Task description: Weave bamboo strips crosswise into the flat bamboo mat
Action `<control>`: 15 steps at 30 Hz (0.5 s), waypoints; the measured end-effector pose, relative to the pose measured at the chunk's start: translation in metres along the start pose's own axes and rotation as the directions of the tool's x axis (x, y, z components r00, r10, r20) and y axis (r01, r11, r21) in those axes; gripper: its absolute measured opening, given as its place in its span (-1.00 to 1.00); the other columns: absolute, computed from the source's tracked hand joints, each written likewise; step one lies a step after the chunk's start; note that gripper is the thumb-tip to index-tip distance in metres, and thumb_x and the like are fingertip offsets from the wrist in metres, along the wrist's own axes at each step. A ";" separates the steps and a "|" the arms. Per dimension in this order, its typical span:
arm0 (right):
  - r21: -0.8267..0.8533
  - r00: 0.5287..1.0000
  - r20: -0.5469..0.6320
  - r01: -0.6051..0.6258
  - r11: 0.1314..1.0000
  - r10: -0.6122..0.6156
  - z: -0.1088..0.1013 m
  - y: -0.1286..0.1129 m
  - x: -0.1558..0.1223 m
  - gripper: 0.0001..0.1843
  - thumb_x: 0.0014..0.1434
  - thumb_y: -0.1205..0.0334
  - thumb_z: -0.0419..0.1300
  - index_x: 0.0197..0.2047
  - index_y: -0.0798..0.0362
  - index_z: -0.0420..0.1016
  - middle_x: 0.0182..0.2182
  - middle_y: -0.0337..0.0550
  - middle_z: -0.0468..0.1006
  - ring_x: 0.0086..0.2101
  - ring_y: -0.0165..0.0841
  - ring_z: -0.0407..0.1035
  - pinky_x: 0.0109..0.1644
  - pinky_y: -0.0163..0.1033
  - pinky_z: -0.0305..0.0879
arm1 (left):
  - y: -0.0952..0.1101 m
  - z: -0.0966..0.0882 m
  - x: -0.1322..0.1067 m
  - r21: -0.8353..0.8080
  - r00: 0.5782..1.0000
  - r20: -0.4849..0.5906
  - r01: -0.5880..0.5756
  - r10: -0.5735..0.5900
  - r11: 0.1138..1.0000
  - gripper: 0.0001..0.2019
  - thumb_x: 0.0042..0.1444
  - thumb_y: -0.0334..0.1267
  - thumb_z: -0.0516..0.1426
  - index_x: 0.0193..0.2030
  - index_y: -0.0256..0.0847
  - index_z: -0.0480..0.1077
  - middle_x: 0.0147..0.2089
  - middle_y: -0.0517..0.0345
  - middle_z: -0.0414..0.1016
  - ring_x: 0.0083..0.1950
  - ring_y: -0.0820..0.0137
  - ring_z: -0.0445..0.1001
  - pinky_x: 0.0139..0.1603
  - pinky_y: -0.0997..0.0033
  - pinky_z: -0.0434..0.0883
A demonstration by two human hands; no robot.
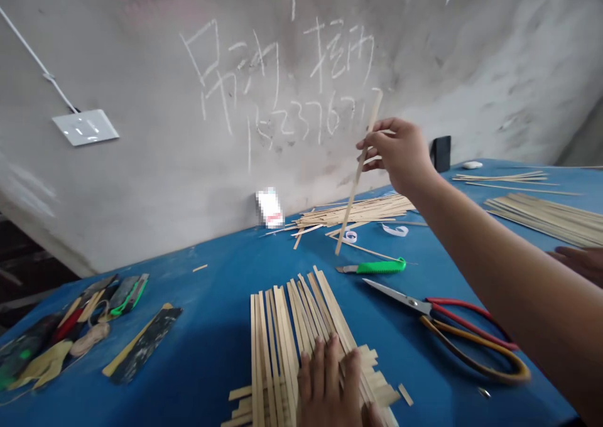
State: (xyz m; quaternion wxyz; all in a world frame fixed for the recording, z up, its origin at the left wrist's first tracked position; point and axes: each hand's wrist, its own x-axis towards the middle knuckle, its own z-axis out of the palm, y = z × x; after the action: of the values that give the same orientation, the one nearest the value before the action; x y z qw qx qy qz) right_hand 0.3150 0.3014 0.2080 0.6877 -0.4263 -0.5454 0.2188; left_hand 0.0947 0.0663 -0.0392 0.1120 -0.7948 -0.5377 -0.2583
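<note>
My right hand (396, 151) is raised above the table, pinching a single thin bamboo strip (351, 204) between thumb and fingers. The strip is held tilted, its lower end above the blue surface. My left hand (330, 383) lies flat with fingers stretched out over a row of bamboo strips (277, 326). Those strips run lengthwise side by side, and shorter crosswise strips (379, 377) stick out at both sides near the bottom edge. A green-handled craft knife (381, 267) and large scissors (419, 304) with red and tan handles lie right of the row.
Loose strips (362, 210) are piled by the wall, with curled white tape (396, 230) before them. Tools (70, 320) and a dark flat blade (146, 345) lie at left. More strips (541, 216) and another person's hand (579, 260) are at right. A black phone (441, 154) leans against the wall.
</note>
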 end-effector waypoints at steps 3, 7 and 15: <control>0.088 0.970 0.195 -0.164 0.982 0.145 -0.009 -0.009 -0.034 -0.91 0.14 0.43 0.17 -0.27 0.08 0.40 -0.36 -0.13 0.56 -0.53 -0.47 0.37 -0.45 -0.28 0.41 | 0.006 -0.017 0.003 -0.047 0.995 0.096 -0.036 0.040 0.998 -0.47 0.17 -0.22 0.14 0.31 0.00 0.36 0.38 0.04 0.35 0.33 -0.02 0.39 0.23 -0.19 0.45; 0.022 0.820 0.385 -0.468 0.883 0.425 -0.010 0.026 -0.084 -0.88 0.06 0.43 0.32 -0.35 0.11 0.45 -0.49 -0.24 0.48 -0.57 -0.52 0.33 -0.53 -0.39 0.34 | 0.013 -0.033 0.005 -0.098 0.986 0.163 0.045 -0.028 0.994 -0.52 0.22 -0.33 0.07 0.29 -0.08 0.36 0.40 -0.04 0.32 0.40 0.02 0.28 0.34 -0.26 0.31; -0.062 0.628 0.479 -0.673 0.737 0.613 0.018 0.099 -0.146 -0.77 -0.02 0.48 0.36 -0.29 0.13 0.44 -0.57 -0.28 0.46 -0.60 -0.50 0.34 -0.54 -0.37 0.42 | 0.012 -0.040 0.006 -0.206 0.979 0.204 0.047 -0.004 0.977 -0.62 0.24 -0.41 0.03 0.17 -0.09 0.34 0.22 0.02 0.44 0.33 0.10 0.34 0.34 -0.27 0.26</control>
State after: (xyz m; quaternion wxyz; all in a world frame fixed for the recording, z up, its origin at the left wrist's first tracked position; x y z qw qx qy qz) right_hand 0.2693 0.2496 0.0445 0.4354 -0.4835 -0.4913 0.5791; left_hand 0.0962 0.0481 -0.0006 -0.0310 -0.8174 -0.5261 -0.2326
